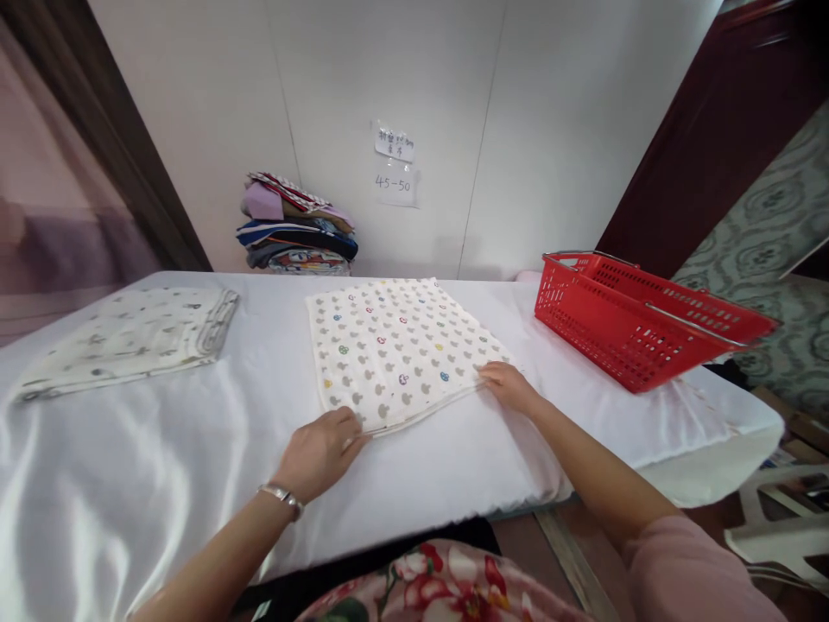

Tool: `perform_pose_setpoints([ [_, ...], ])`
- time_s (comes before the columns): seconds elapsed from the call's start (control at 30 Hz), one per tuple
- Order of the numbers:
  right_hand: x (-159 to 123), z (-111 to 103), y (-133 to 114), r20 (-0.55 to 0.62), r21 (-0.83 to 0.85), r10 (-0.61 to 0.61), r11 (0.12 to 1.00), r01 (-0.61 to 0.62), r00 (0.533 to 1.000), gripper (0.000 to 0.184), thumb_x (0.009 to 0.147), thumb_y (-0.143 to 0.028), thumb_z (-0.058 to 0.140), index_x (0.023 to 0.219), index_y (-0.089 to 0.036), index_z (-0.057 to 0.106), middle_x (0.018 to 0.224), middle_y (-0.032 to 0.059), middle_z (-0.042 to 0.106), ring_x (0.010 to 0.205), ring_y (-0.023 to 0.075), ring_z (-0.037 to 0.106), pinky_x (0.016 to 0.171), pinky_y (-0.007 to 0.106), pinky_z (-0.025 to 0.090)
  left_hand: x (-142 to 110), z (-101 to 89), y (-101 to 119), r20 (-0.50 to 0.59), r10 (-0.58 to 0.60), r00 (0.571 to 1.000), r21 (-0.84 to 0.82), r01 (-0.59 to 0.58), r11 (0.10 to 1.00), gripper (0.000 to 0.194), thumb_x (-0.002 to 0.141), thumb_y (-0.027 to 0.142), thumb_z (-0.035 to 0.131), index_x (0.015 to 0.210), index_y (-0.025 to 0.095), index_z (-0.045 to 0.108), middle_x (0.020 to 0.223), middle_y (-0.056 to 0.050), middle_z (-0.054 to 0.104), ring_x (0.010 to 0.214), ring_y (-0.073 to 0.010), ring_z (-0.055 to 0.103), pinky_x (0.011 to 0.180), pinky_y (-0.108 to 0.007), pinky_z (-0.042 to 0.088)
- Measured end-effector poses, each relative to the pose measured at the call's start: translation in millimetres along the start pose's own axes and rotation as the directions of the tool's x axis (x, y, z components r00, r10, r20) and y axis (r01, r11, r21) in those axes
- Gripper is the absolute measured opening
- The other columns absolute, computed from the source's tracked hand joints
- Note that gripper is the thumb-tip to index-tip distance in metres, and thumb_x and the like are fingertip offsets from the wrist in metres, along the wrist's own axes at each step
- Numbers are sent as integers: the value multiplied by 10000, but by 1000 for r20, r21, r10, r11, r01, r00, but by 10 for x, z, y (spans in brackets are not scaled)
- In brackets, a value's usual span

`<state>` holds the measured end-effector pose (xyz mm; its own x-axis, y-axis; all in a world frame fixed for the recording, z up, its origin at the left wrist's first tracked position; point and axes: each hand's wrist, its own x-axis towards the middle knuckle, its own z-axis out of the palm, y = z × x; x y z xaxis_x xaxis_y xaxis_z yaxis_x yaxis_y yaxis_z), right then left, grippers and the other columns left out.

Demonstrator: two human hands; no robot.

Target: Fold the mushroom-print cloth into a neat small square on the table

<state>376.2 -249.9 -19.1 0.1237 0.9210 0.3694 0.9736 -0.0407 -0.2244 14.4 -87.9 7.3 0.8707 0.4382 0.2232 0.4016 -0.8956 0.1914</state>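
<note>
A white cloth printed with small grey and coloured mushroom-like shapes [401, 345] lies folded into a flat square on the table. My left hand [324, 453], with a silver bracelet at its wrist, pinches the near left corner between thumb and fingers. At the near right corner, my right hand [509, 386] has its fingers closed on the cloth's edge. Another folded white cloth [136, 337], with grey-green prints and several layers showing at its side, rests to the left, apart from both hands.
The table wears a shiny white cover [259, 484]. A red perforated basket [622, 320] with metal handles stands at the right. Against the wall, a stack of folded fabrics [298, 229] sits at the back left. Handwritten paper signs [395, 181] hang above. A white chair [783, 518] is at lower right.
</note>
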Motion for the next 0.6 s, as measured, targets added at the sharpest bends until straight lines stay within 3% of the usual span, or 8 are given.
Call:
perform_pose_setpoints([
  [0.1, 18, 84, -116, -3, 28, -89, 996, 90, 996, 236, 804, -138, 469, 878, -240, 669, 964, 26, 663, 954, 179, 574, 870, 344, 437, 226, 10, 188, -23, 88, 996, 5, -88, 996, 248, 869, 343, 420, 774, 202, 600, 826, -37, 585, 807, -179, 528, 672, -295, 406],
  [0.23, 9, 190, -109, -68, 7, -51, 999, 51, 996, 204, 840, -191, 475, 897, -223, 669, 993, 54, 657, 946, 194, 578, 859, 377, 442, 546, 188, 405, 37, 149, 988, 12, -150, 989, 181, 859, 300, 451, 858, 194, 598, 858, -47, 588, 843, -191, 521, 714, -311, 407],
  [0.4, -28, 285, -83, -120, 9, 11, 1000, -11, 993, 204, 859, -190, 458, 903, -216, 655, 1003, 55, 651, 948, 195, 566, 848, 387, 436, 748, 371, 550, 143, 44, 989, 3, -45, 999, 157, 845, 284, 473, 885, 198, 599, 903, -44, 578, 829, -183, 543, 653, -286, 400],
  [0.6, -42, 310, -159, -163, -7, 106, 994, -109, 981, 201, 865, -150, 425, 929, -197, 611, 1026, 59, 626, 970, 199, 528, 843, 387, 407, 765, 390, 565, 118, -45, 992, -84, 55, 995, 251, 885, 279, 386, 828, 204, 618, 877, -23, 585, 803, -150, 555, 639, -254, 383],
])
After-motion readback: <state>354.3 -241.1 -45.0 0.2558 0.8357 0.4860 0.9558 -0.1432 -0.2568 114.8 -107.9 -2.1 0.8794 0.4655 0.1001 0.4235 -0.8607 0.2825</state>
